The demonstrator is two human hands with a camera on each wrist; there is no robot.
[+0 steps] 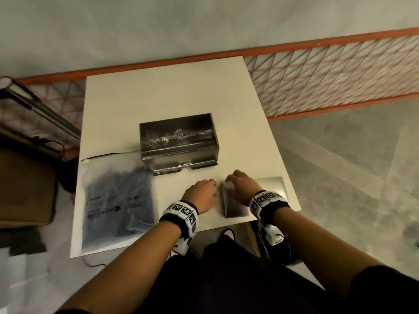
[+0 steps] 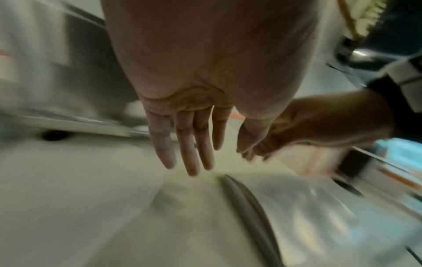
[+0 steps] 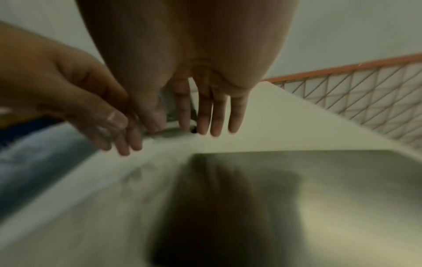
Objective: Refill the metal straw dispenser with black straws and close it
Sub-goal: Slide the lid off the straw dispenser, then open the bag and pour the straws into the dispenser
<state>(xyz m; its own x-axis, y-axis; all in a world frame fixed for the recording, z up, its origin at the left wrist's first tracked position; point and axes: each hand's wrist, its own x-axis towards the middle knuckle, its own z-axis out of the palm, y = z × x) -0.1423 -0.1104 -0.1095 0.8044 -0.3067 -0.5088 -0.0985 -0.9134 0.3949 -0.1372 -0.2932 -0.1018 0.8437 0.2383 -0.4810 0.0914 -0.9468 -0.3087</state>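
Hands first: I see my left hand (image 1: 202, 193) and my right hand (image 1: 240, 185) low over the near part of the white table (image 1: 127, 105), close together and almost meeting at the fingertips. The left wrist view shows the left hand's fingers (image 2: 189, 144) straight and a little spread, with nothing in them. The right wrist view shows the right hand's fingers (image 3: 214, 112) straight as well, hanging down with nothing in their hold. From above, the right hand is over the far left corner of a flat metal lid (image 1: 235, 205), which lies on the table under that hand and wrist; motion blur keeps me from saying whether the fingertips touch it. The left hand is just left of the lid's raised edge.

Beyond both hands, further out on the table, stands the metal straw dispenser (image 1: 179, 141), a shiny box with its top open toward the camera. I cannot make out how full it is, since the inside shows only dark reflections. To the left of the left hand lies a clear plastic bag of black straws (image 1: 118, 200), flat on the table and well apart from the fingers. One thin black straw (image 1: 108, 154) lies loose beyond the bag, running toward the dispenser's left side. An orange mesh fence (image 1: 328, 82) stands beyond the table.
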